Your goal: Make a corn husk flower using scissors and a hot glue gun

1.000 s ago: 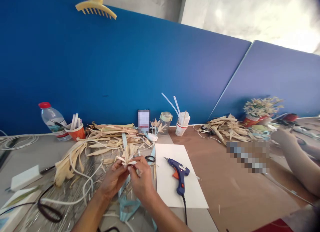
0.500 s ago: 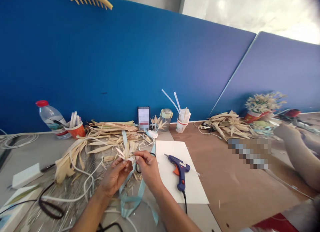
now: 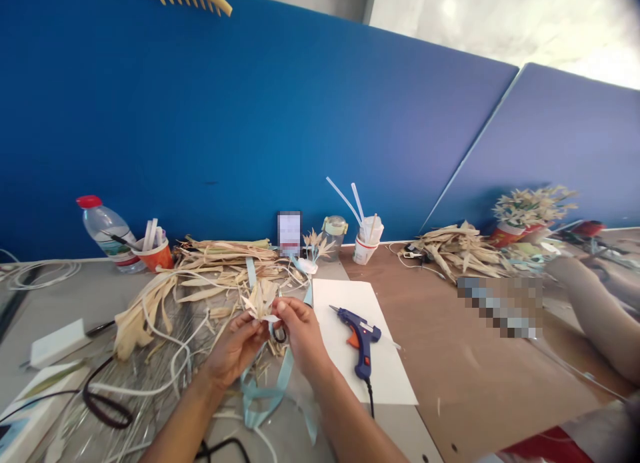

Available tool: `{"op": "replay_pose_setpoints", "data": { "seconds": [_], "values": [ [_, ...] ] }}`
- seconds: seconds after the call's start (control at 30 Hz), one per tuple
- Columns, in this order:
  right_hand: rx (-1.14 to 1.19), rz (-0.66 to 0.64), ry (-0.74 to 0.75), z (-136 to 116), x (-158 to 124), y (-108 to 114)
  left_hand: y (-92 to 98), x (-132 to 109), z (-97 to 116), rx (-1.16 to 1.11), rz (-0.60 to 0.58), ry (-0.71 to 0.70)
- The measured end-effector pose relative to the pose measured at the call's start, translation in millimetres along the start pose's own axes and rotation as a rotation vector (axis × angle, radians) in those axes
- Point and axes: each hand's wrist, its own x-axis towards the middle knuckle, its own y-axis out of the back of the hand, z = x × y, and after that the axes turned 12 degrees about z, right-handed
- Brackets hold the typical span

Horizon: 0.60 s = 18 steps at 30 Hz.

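A pale flower of dried corn husk (image 3: 262, 299) is held up over the table between my two hands. My left hand (image 3: 239, 343) pinches its base from the left with thumb and fingers. From the right, the closed fingertips of my right hand (image 3: 299, 323) grip a petal at the flower's edge. Partly hidden behind the right hand are dark scissor handles (image 3: 280, 334). A blue glue gun (image 3: 361, 338) with an orange trigger lies on a white sheet (image 3: 395, 376) to the right. Light-blue ribbon (image 3: 263, 400) trails below my hands.
Dried husks (image 3: 225, 256) and white cables (image 3: 180, 356) spread across the left side. A bottle (image 3: 111, 236), an orange cup (image 3: 156, 256), a phone (image 3: 289, 233), a jar (image 3: 334, 231) and a paper cup (image 3: 365, 250) line the blue partition. Another person's arm (image 3: 590, 310) rests at right.
The husk flower has turned a little in my hands, its petals now more upright. My right fingers have shifted slightly along its edge. The view has moved a little; the glue gun stays put.
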Motion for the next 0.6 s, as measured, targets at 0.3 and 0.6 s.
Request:
{"op": "replay_pose_setpoints", "data": {
  "seconds": [0.3, 0.6],
  "values": [
    [-0.001, -0.037, -0.079, -14.1, 0.3, 3.8, 0.2, 0.0, -1.4, 0.059, -0.068, 0.040],
    [0.005, 0.003, -0.096, -16.6, -0.5, 2.7, 7.0, 4.9, -3.2, 0.112, -0.100, 0.070]
  ]
}}
